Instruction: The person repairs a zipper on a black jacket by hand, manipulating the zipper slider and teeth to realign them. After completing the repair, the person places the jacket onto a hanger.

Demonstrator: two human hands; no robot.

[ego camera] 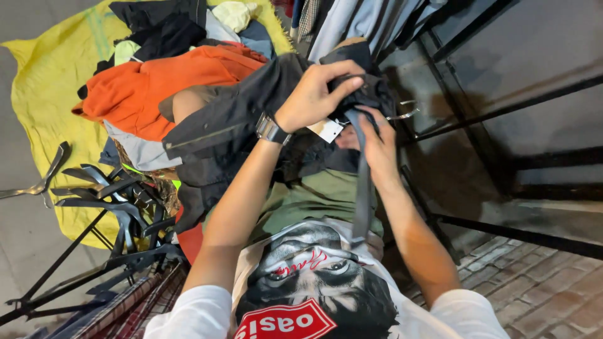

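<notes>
left hand [312, 94]: grip closed on black garment [367, 91] | right hand [375, 145]: grip closed just below, same garment | grey strap [362, 188] hanging beneath

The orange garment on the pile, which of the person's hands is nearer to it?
Left. The left hand, gripping the black garment, is on the side toward the orange garment. The right hand holds the same black garment farther away, near the metal hanger hook.

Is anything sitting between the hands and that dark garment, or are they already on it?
Nothing visible stands between them. The left hand grips the dark garment from above, and the right hand holds it beside the grey strap. Both are in direct contact.
</notes>
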